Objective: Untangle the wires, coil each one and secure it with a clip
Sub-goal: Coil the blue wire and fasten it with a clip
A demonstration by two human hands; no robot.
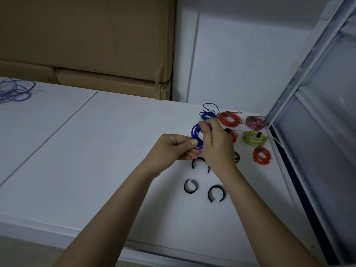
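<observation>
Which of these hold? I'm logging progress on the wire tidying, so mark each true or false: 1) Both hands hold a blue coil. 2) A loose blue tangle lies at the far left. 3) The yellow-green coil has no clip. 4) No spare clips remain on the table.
1) True: the left hand and right hand grip the blue coil.
2) True: the loose blue tangle lies there.
3) False: the yellow-green coil carries a black clip.
4) False: open black clips lie on the table.
</observation>
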